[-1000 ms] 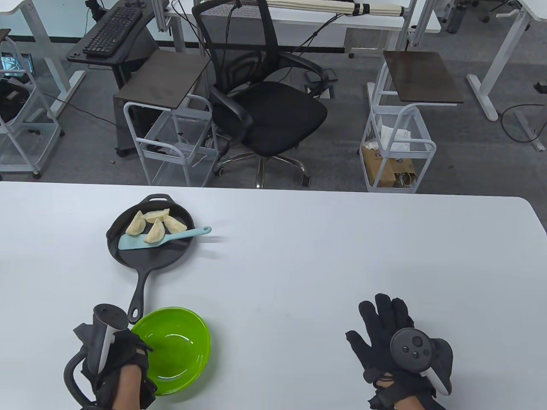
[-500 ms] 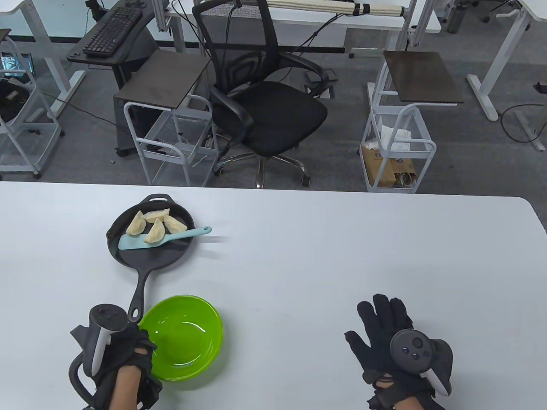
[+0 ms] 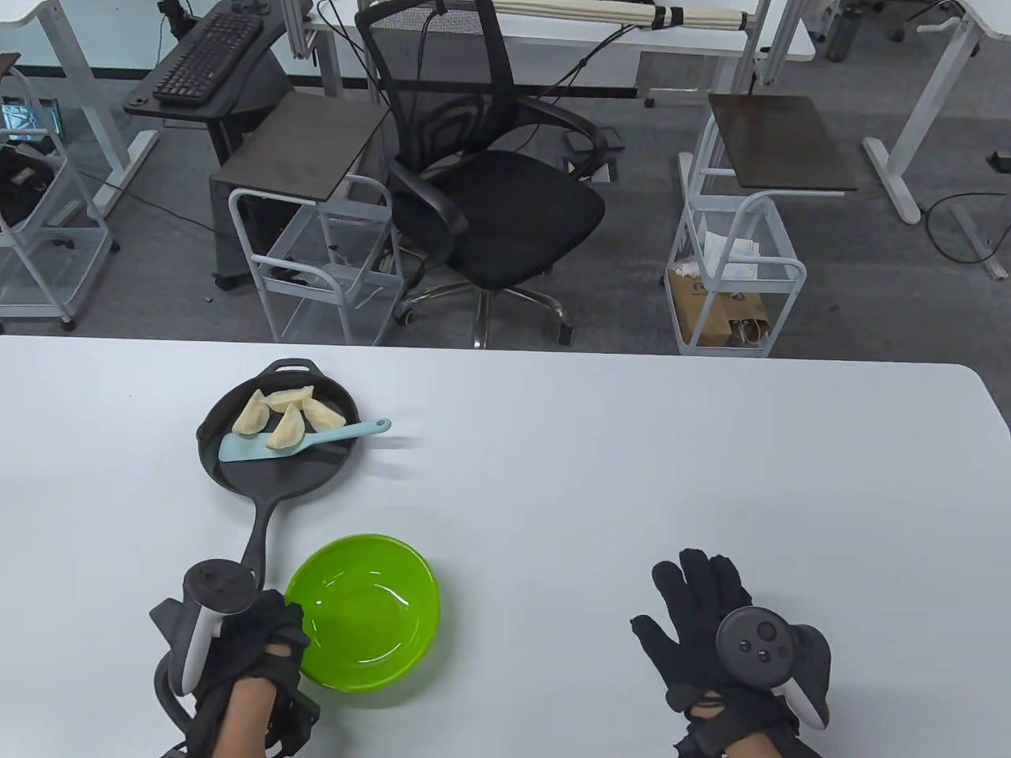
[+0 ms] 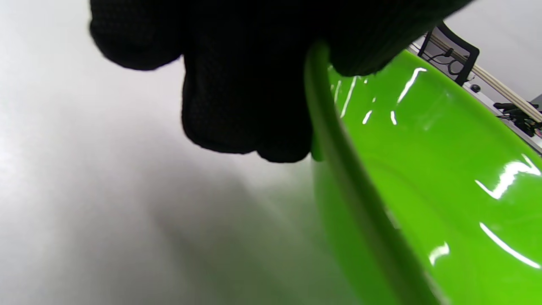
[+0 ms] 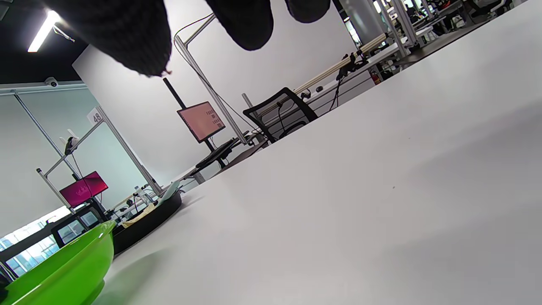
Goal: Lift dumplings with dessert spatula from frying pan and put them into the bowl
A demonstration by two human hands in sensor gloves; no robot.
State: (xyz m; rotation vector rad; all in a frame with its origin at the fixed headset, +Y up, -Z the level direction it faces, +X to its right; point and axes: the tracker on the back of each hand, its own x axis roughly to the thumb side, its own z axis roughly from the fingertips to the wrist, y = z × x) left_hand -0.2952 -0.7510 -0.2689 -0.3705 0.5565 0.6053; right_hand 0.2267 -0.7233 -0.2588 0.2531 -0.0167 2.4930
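The left hand (image 3: 253, 647) grips the near-left rim of the green bowl (image 3: 371, 608), but how its fingers (image 4: 241, 106) lie is mostly hidden: the table view shows only the glove's back and the tracker, while the left wrist view shows dark fingertips curled over the rim, blurred and cut off at the top. The bowl holds nothing visible. Since a second ago it has slid right and farther from the table's near edge, so it now sits just right of the frying pan (image 3: 261, 474) handle's end. In the pan, four dumplings (image 3: 286, 410) lie beyond the blue dessert spatula (image 3: 304, 439), one overlapping its blade. The right hand (image 3: 711, 624) rests flat on the table (image 3: 632, 458), fingers spread, far right of the bowl.
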